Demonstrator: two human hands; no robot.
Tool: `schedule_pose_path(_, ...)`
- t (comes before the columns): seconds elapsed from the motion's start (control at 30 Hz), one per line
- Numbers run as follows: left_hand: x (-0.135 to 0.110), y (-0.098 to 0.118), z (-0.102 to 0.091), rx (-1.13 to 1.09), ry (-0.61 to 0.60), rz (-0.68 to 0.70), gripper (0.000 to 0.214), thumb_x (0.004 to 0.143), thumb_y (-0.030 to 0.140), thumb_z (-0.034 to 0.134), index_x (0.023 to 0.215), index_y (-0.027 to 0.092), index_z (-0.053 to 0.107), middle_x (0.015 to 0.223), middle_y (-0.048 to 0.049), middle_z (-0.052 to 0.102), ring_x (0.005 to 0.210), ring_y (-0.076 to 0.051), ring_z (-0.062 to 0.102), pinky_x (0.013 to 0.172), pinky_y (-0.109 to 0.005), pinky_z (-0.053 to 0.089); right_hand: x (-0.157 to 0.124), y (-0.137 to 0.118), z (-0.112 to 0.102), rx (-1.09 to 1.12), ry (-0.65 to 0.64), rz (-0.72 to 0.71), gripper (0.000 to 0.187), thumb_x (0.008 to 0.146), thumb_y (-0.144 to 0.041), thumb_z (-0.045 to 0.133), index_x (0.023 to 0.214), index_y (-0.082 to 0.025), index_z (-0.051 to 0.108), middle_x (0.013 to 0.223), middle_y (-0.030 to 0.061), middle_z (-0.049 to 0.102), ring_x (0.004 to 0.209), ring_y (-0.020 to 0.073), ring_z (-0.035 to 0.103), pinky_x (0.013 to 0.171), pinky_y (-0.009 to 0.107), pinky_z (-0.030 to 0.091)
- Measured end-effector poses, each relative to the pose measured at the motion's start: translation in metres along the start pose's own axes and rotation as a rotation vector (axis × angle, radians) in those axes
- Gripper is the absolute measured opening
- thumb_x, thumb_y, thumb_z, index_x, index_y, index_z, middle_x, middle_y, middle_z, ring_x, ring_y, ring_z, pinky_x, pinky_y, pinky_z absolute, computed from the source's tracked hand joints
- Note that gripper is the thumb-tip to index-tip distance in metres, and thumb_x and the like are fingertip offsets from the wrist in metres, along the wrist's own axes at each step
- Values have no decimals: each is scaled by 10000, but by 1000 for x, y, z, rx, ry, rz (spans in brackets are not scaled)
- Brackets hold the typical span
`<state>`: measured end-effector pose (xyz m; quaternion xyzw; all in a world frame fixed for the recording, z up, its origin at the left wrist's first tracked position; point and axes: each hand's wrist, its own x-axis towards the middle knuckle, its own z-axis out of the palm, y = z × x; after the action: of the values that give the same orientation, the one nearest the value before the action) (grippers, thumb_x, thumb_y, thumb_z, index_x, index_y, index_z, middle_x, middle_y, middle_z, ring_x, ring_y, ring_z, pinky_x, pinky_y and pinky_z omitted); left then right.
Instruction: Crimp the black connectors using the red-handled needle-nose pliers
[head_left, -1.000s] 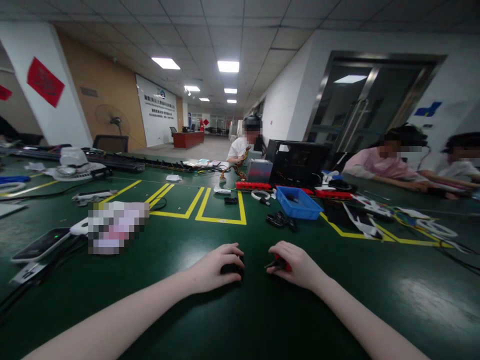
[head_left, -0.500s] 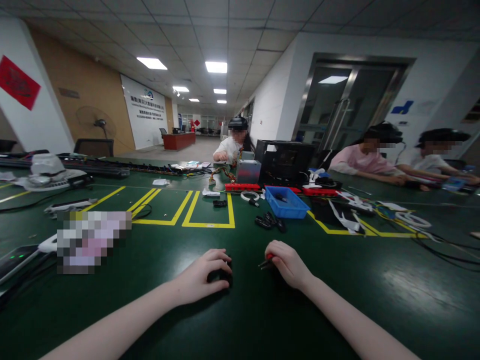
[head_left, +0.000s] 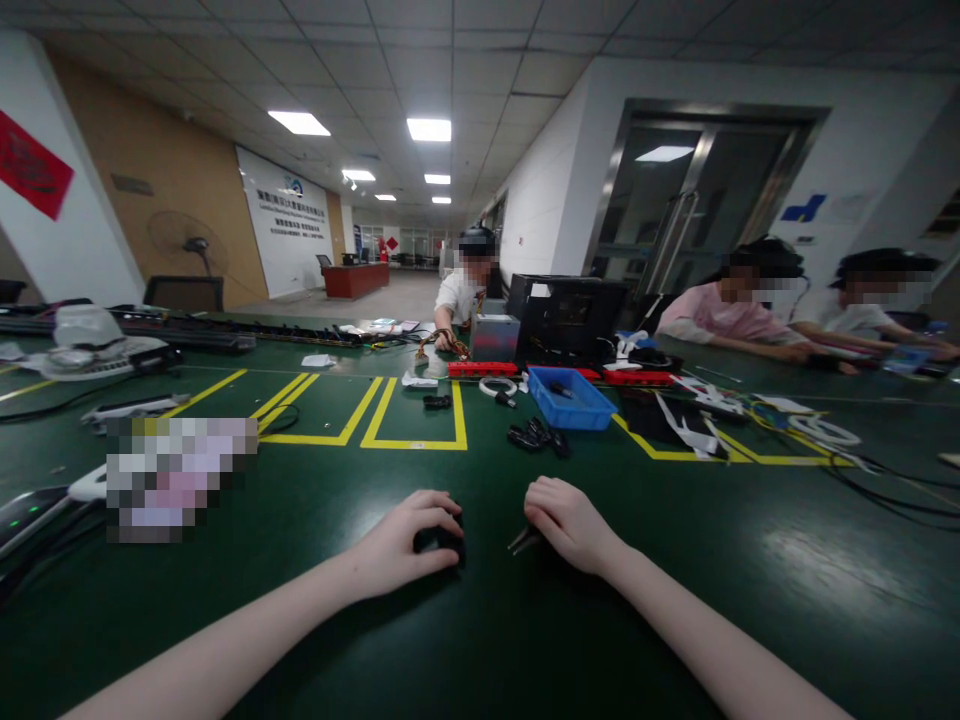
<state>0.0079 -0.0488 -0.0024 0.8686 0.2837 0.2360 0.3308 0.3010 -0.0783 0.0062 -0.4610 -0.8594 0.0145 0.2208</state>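
Both my hands rest on the dark green table [head_left: 480,640] near its front. My left hand [head_left: 405,540] is curled over a small black object [head_left: 442,541] that lies on the table, fingers wrapped round it. My right hand [head_left: 568,522] is closed in a fist round a small hand tool [head_left: 523,541]; only its metal tip pokes out to the left, toward the black object. The tool's tip and the black object lie a short gap apart.
A blue plastic bin [head_left: 570,400] and a heap of small black parts [head_left: 536,437] lie beyond my hands. Yellow tape [head_left: 409,443] marks boxes on the table. A phone [head_left: 22,508] and cables sit at far left. Three people sit at the table's far side and right.
The view swung slightly, so things shifted left in the picture. My right hand rolled over the tool, and its red handle no longer shows. My left hand stays on the black object.
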Motion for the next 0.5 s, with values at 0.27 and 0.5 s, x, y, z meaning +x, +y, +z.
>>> schedule_pose_path(0.27,-7,-5,-1,19,23,63,222,846,296,706,1057,227,698,1313,-84,577,1259,-257,522,1099,-444,415,19,-15,-12,-185,18,-30,405,1009,-351,321,699,-203,536,729,45,607,696,157,492,698,330,348)
schedule_pose_path(0.5,-11,-10,-3,53,65,72,215,848,292,704,1051,225,694,1299,-79,575,1240,-247,526,1081,-429,433,45,-36,-23,-316,127,12,369,997,-326,348,725,-194,560,782,76,624,751,175,505,734,339,343)
